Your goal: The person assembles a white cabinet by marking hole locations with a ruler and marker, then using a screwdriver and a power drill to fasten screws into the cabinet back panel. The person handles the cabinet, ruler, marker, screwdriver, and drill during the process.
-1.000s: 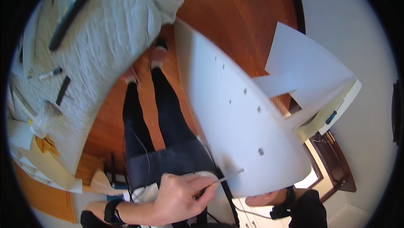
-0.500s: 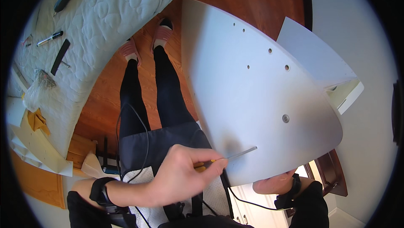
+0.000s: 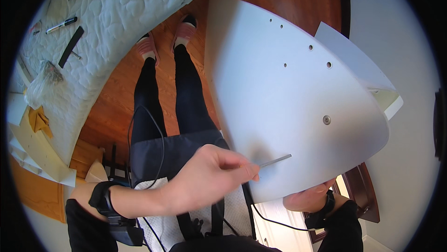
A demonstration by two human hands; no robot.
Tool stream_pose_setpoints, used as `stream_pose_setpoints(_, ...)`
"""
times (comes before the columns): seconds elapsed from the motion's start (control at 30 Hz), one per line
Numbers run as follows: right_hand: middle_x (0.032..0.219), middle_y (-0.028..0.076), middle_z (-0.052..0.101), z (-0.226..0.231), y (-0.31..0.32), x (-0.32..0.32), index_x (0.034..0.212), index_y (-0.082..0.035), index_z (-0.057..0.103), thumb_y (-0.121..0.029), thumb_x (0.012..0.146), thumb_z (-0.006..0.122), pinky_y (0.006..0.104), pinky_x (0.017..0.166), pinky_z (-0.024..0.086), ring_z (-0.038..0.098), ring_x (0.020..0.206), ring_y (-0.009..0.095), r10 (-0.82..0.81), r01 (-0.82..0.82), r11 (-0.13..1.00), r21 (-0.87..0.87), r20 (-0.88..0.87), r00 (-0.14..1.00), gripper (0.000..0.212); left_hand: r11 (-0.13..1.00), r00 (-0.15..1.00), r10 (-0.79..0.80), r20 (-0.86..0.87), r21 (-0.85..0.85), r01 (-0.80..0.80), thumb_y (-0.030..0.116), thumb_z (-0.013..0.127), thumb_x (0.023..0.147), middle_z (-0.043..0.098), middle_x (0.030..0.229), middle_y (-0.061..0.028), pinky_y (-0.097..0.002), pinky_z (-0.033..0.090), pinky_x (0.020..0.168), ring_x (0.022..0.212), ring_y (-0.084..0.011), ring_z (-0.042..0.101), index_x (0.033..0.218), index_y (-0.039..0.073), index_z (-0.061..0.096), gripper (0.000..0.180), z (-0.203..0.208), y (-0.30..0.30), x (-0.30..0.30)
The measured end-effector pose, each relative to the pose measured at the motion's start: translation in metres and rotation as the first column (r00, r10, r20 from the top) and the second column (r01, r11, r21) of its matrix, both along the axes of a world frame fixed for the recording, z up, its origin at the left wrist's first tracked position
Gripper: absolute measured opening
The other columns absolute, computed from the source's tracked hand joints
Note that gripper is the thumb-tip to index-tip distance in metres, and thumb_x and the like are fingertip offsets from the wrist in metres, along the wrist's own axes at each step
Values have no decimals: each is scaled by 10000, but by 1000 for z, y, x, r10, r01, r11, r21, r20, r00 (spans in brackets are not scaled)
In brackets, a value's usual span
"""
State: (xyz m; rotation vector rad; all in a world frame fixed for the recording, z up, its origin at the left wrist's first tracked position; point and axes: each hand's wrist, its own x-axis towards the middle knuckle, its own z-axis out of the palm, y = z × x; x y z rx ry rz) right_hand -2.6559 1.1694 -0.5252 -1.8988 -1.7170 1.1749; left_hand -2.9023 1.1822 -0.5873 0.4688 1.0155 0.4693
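Likely stiff and bulky, the large white curved panel point(image 3: 260, 103) right of the black-clad legs point(image 3: 189, 94) suits edge holds; left hand point(image 3: 212, 180) pinches a slim grey metal rod point(image 3: 275, 161); right hand point(image 3: 309, 199) closure unclear.

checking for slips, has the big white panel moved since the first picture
Yes, the white panel has swung right, its edge now overlapping the grey wall.

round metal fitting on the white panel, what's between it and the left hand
In the head view, the thin metal rod in the left hand reaches partway, then bare white panel up to the fitting.
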Motion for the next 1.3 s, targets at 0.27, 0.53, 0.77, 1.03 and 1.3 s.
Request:
stream_pose_setpoints(0.27, 1108, 119, 606, 4, 7, 2, 1227, 9, 463, -275, 1019, 443, 236, 783, 487, 606, 945, 147, 128, -136, 990, 23, 202, 971, 352, 762, 943, 7, -332, 613, 210, 133, 631, 828, 404, 553, -39, -238, 320, 398, 412, -134, 411, 927, 25, 713, 168, -3, 2, -3)
stream_pose_setpoints(0.53, 1095, 118, 605, 6, 11, 2, 1212, 3, 469, -323, 1029, 416, 247, 790, 489, 608, 946, 158, 179, -193, 981, 21, 291, 940, 378, 977, 995, 40, -88, 212, -21, 82, 683, 844, 472, 581, -30, -203, 312, 399, 423, -109, 425, 970, -38, 724, 178, 0, 10, -4)
stream_pose_setpoints(0.77, 1084, 118, 604, 9, 6, 4, 1199, -2, 474, -364, 1036, 393, 256, 796, 491, 610, 946, 167, 251, -278, 961, 10, 393, 885, 405, 685, 925, -89, -369, 651, 326, 83, 664, 811, 463, 580, -13, -208, 319, 398, 445, -83, 422, 944, -27, 724, 183, 3, 15, -17)
stream_pose_setpoints(1.03, 1090, 123, 598, 17, 4, -15, 1203, -9, 466, -439, 1041, 374, 279, 813, 492, 605, 966, 187, 229, -255, 967, -9, 471, 852, 469, 978, 979, -144, 147, -132, 164, 116, 654, 811, 545, 643, -22, -206, 354, 441, 497, -79, 455, 894, -49, 714, 194, 5, 14, -22)
stream_pose_setpoints(1.3, 1150, 136, 552, 19, 1, -15, 1217, -2, 451, -379, 1041, 374, 324, 887, 437, 553, 1027, 223, 177, -197, 980, 2, 434, 884, 424, 991, 996, -37, 82, -126, 47, 121, 674, 833, 442, 558, 16, -200, 288, 422, 441, -60, 384, 896, -51, 704, 186, 11, 16, -17)
